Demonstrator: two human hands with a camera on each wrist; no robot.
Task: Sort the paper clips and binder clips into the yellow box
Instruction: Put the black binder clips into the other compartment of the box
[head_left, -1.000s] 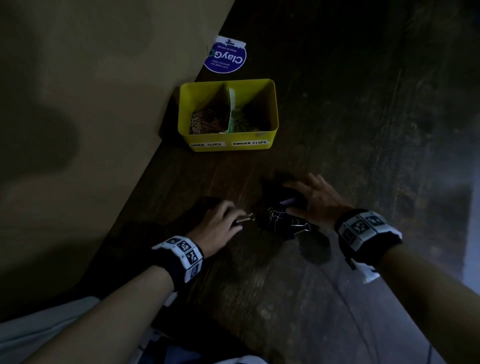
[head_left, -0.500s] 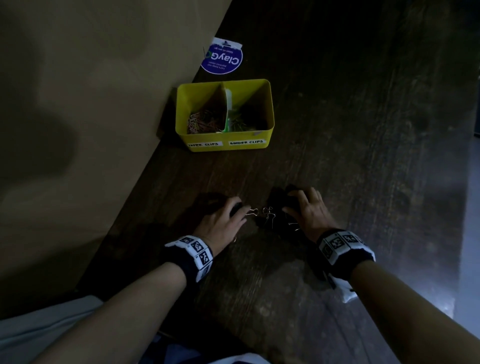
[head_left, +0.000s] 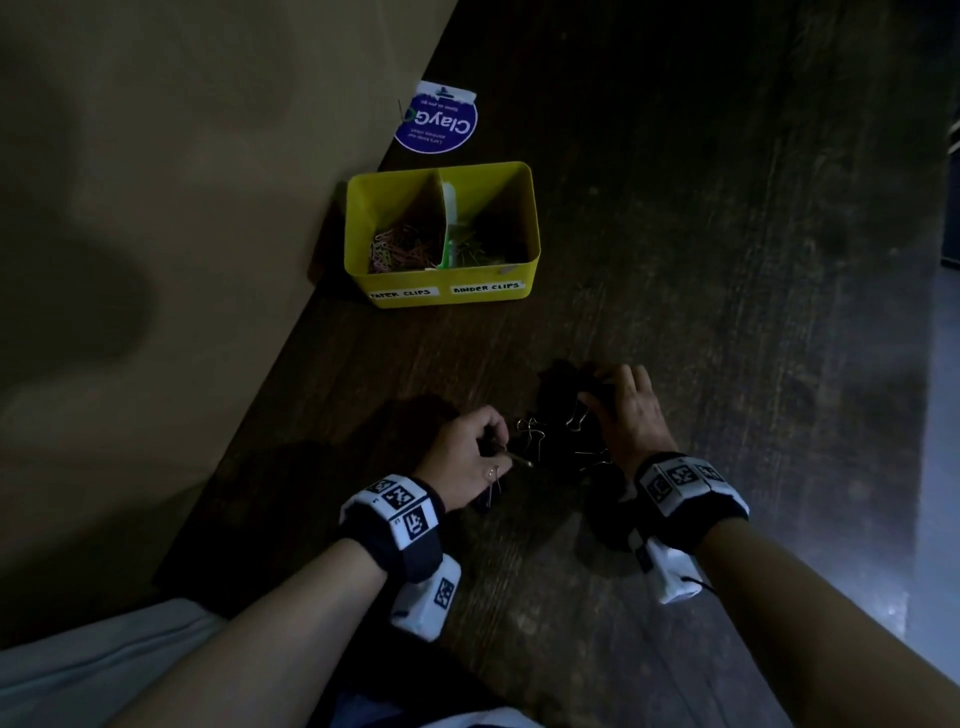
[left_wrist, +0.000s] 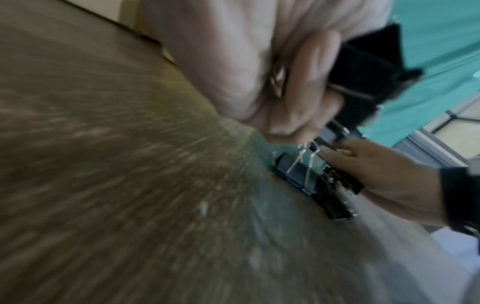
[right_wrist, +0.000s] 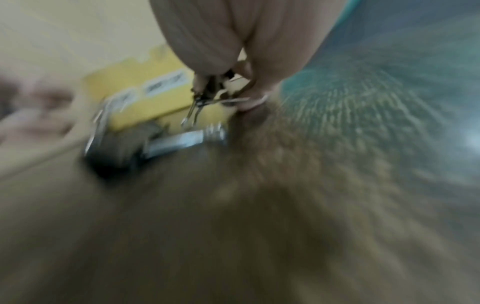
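A yellow box (head_left: 441, 299) with two compartments stands against the wall; its left side holds coloured paper clips (head_left: 400, 252) and its right side a few clips (head_left: 478, 249). A pile of black binder clips (head_left: 558, 439) lies on the dark wooden table between my hands. My left hand (head_left: 467, 457) grips black binder clips (left_wrist: 363, 67) in its curled fingers. My right hand (head_left: 623, 410) curls over the far side of the pile and pinches a binder clip (right_wrist: 207, 96) by its wire handles. More clips (left_wrist: 311, 185) lie on the table beside it.
A round purple ClayGo label (head_left: 436, 124) lies on the table beyond the box. A beige wall (head_left: 182, 208) runs along the left side. The table edge (head_left: 930, 364) drops off at the right.
Both hands have drawn nearer to me and closed on the pile. The right hand went from spread flat to curled round clips; the left hand tightened its grip.
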